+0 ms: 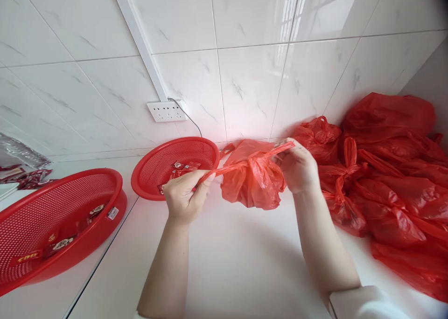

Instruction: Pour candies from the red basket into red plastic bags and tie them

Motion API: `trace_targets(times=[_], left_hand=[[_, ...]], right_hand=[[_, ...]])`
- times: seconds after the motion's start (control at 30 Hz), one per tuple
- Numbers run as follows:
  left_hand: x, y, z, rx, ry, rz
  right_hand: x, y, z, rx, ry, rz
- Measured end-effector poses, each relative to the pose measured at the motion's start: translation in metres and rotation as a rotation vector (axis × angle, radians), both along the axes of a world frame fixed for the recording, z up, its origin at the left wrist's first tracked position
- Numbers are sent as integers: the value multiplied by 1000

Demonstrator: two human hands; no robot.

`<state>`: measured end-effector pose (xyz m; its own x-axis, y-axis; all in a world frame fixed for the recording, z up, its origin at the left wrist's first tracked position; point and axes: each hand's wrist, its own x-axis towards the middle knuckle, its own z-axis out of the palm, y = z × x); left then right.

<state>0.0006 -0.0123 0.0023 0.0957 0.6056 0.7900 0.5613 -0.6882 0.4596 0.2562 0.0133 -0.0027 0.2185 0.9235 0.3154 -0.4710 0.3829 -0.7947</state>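
Note:
Between my two hands hangs a red plastic bag [254, 183], its top gathered into a knot and its handles stretched out to both sides. My left hand [185, 195] is closed on the left handle, pinching it between thumb and fingers. On the other side my right hand [299, 165] grips the right handle, whose end sticks out past the thumb. What the bag contains is hidden by the plastic. Behind my left hand stands a small red basket [150, 162] with several small red packets [185, 169] in it.
Tied red bags [388, 193] are heaped at the right. A large red basket [115, 188] with a few packets stands at the left, with more packets [35, 178] beyond it. The white table [224, 263] meets a tiled wall bearing a power socket [167, 111] with a cable.

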Motion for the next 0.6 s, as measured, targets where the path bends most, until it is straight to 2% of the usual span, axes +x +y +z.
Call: trace_targets(times=[0.13,0.27,0.33,0.4,0.5,0.6], left_hand=[[-5,-3,8,-63,-27,44],[-16,5,14,-317,-110,-87],[-23,12,14,-480,-74,-141],[-27,17,12,-572,11,-180],[-27,22,8,-604,134,-254],[-24,24,5,-555,135,-293]], right_hand=[[32,4,0,2,-23,-106],[42,2,-3,36,-183,-208],[42,-2,-3,20,-312,-163],[39,-5,-2,-23,-445,-69],[32,-8,-1,-77,-589,52],[24,-9,2,-42,-648,94]])
